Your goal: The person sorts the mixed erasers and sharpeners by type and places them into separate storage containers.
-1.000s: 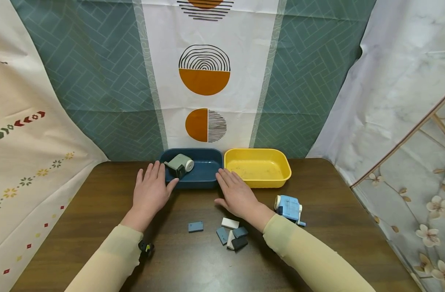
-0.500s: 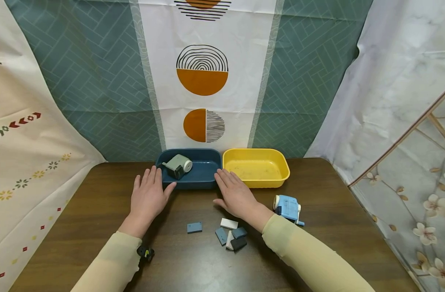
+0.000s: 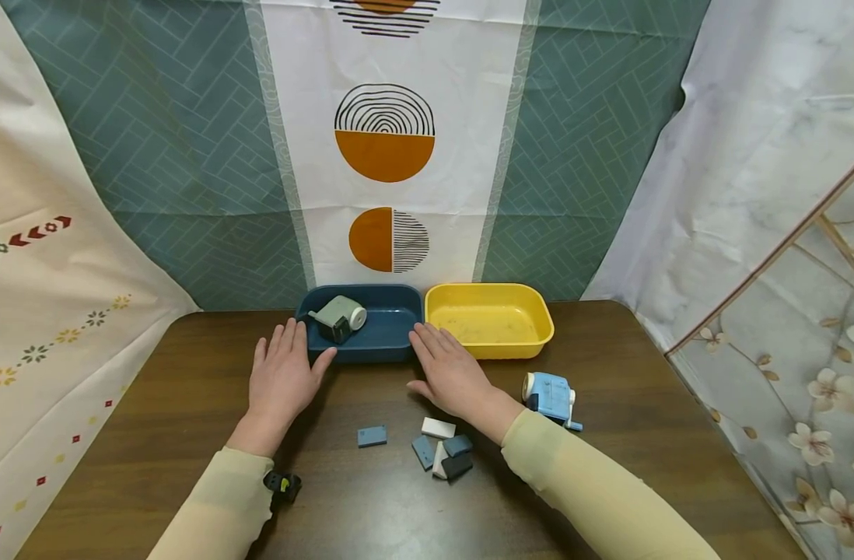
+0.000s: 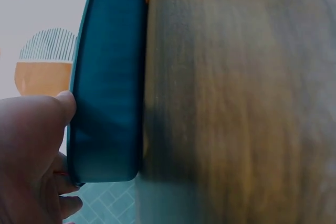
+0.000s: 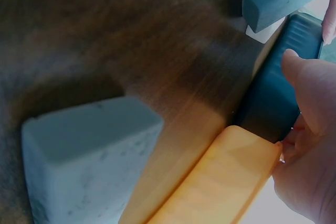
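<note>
My left hand (image 3: 281, 379) is at the left end of a dark blue plastic bin (image 3: 381, 354). Its fingers are extended, and in the left wrist view the thumb touches the front rim. At the bin's right end, beside the yellow bin (image 3: 497, 351), lies my right hand (image 3: 449, 371) with fingers straight and thumb spread. Inside the blue bin sits a sage-green device (image 3: 340, 311) with a white round knob and a dark front. To the right of my right wrist stands a similar light-blue device (image 3: 554, 398) with a small side crank.
Several small rectangular blocks lie on the wooden table (image 3: 189, 420): a lone blue block (image 3: 372, 435) and a cluster with a white block (image 3: 438, 427) and a black block (image 3: 457, 467). Patterned cloth (image 3: 392, 225) hangs behind the bins.
The head view has shifted a little, so the scene sits slightly farther left. My left hand has come slightly lower and nearer along the blue bin's end; my right hand stays in place.
</note>
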Demonstrator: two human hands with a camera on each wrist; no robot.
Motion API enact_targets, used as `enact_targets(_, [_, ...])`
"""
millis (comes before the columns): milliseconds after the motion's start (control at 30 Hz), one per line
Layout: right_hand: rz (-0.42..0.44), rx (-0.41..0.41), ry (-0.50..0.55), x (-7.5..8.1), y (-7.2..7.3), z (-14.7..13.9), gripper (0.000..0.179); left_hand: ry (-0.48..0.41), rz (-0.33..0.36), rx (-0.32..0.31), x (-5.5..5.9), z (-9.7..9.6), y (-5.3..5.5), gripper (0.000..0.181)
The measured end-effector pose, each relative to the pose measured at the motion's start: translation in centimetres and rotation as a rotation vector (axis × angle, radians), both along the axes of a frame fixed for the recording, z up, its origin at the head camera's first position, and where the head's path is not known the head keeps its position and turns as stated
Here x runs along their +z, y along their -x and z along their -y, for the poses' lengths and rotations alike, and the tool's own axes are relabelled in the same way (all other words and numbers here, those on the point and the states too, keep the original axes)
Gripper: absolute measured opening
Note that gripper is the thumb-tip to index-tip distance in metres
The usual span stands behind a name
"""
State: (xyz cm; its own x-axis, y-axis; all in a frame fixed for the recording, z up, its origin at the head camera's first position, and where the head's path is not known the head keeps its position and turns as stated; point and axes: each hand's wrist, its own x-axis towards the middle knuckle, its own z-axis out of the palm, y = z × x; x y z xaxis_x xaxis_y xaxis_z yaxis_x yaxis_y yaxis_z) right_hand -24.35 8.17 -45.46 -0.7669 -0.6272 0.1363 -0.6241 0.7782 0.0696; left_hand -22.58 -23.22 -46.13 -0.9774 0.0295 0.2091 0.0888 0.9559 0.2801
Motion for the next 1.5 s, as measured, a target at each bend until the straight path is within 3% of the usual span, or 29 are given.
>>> enact_targets(700, [0.019, -0.016, -0.017, -0.1, -0.2, -0.4, 0.089, -0.058, 0.017, -0.008, -0.1, -0.4, 0.2, 0.089])
enact_targets(1133, [0.022, -0.007, -0.013, 1.7, -0.8, -1.5, 0.087, -0.073, 0.011, -0.004, -0.4, -0.5, 0.3, 0.09])
enact_targets(1500, [0.03, 0.0, 0.039, 3.3, -2.2, -4.1, 0.087, -0.076, -0.004, 0.0, 0.3, 0.1, 0.3, 0.089])
